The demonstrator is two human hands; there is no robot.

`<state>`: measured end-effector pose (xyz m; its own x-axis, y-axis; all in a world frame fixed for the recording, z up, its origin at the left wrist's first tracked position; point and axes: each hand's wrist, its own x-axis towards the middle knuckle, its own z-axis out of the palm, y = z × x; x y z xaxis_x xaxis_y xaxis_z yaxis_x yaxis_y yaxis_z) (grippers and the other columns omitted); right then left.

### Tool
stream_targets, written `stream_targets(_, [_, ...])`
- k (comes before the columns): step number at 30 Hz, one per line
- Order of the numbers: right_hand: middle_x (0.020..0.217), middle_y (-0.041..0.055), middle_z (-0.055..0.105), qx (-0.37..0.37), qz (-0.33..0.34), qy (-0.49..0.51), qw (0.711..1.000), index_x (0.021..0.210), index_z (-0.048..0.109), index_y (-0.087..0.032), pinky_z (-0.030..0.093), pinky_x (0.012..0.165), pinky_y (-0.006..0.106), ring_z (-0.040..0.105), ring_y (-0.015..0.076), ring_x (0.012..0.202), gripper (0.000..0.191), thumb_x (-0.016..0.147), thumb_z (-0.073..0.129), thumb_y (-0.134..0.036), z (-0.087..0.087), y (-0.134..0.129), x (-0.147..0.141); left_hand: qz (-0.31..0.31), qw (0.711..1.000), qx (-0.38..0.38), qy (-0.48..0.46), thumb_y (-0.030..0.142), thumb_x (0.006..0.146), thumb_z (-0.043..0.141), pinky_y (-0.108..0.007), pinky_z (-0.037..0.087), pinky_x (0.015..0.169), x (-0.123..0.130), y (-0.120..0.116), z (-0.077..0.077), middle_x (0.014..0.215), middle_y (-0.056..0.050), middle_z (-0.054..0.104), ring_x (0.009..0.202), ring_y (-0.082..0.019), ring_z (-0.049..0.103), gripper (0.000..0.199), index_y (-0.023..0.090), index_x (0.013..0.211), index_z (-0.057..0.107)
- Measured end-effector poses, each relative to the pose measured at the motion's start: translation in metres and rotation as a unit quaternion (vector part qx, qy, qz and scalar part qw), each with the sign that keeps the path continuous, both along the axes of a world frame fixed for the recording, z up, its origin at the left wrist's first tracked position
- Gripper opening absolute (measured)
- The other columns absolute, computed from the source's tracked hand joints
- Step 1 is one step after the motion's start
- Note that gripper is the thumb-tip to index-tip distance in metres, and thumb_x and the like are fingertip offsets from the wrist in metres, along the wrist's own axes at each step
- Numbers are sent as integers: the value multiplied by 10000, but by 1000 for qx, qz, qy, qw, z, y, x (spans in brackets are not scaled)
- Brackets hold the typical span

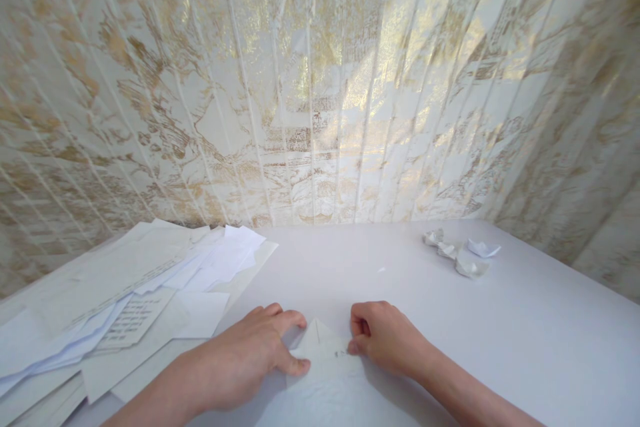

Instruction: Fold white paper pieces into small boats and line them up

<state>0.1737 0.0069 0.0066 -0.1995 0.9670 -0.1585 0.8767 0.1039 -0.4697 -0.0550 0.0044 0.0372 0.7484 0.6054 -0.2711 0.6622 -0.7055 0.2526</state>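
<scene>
Folded paper (327,357) is lying at six o'clock on the worktop (500,327), looking light and easily creased, best held by its edges, the left hand (250,353) spreading its fingers at nine o'clock, the right hand (387,337) apparently pinching the three o'clock edge

Head camera, one view; forward-and-down outlook.
Worn on the head; the hands (250,353) seen from above and behind at close range, low in frame; white table (500,333) taken in below, patterned wall covering (310,80) faced beyond; no second view shared.
</scene>
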Motion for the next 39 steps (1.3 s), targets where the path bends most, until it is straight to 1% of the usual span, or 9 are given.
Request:
stream_targets(7, [566, -45, 544, 1, 2, 21, 1000, 577, 572, -186, 270, 488, 205, 464, 102, 539, 126, 615, 687, -150, -2, -3, 2, 27, 999, -19, -42, -8, 675, 438, -422, 312, 917, -13, -1, 5, 1282, 7, 479, 1094, -284, 451, 494, 346, 920, 679])
stream_targets(12, [579, -53, 536, 6, 16, 47, 999, 648, 605, -194, 279, 482, 190, 456, 94, 530, 133, 593, 663, -88, -4, -3, 2, 115, 978, -57, -167, 87, 687, 523, -305, 383, 850, 8, -1, -12, 1085, -21, 578, 977, -200, 518, 212, 229, 651, 676])
stream_targets(14, [582, -55, 531, 11, 25, 57, 998, 666, 614, -192, 285, 490, 186, 455, 91, 534, 149, 591, 649, -67, -4, -3, 2, 164, 964, -30, -208, 91, 650, 563, -319, 343, 907, 19, 1, -22, 1069, -30, 573, 1050, -209, 458, 171, 209, 739, 650])
stream_targets(18, [588, -54, 535, 20, 37, 72, 997, 663, 618, -182, 301, 520, 192, 458, 95, 550, 162, 573, 649, -51, -6, -4, 0, 152, 964, -44, -216, 89, 630, 574, -350, 284, 966, 32, 4, -32, 1183, -45, 496, 1105, -209, 377, 539, 208, 1149, 491])
stream_targets(21, [632, -34, 561, 29, 38, 78, 996, 668, 618, -181, 319, 569, 214, 479, 121, 614, 163, 558, 672, -74, -6, -6, -2, 163, 963, -71, -201, 108, 624, 587, -351, 303, 940, 34, 5, -31, 1134, -47, 492, 1062, -211, 394, 593, 207, 1192, 451])
stream_targets(25, [706, -13, 573, 44, 36, 92, 994, 716, 616, -188, 336, 629, 244, 490, 155, 703, 164, 575, 668, -123, -5, -10, -7, 233, 943, -100, -216, 111, 532, 652, -314, 353, 841, 32, 4, -28, 983, -26, 511, 965, -213, 443, 540, 191, 1056, 555])
stream_targets(30, [768, -13, 574, 41, 30, 164, 985, 891, 590, -198, 377, 679, 254, 508, 157, 743, 289, 613, 652, -150, -9, -13, -10, 293, 912, -105, -269, 130, 547, 602, -268, 351, 662, 31, 7, -27, 690, 33, 489, 712, -169, 482, 93, 174, 619, 562])
stream_targets(34, [841, 11, 574, 22, 17, 372, 928, 1101, 479, -183, 413, 738, 282, 526, 167, 790, 545, 602, 699, -187, -17, -15, -13, 334, 864, -136, -351, 232, 669, 525, -232, 338, 535, 32, 6, -27, 574, 59, 436, 551, -124, 447, 82, 185, 647, 461])
stream_targets(39, [772, 29, 606, -47, 55, 496, 865, 897, 555, -152, 426, 645, 281, 550, 168, 711, 300, 670, 676, -308, -18, -24, -27, 360, 693, -284, -556, 234, 652, 604, -245, 389, 578, 43, -5, -29, 590, 41, 489, 583, -136, 505, 139, 173, 702, 489])
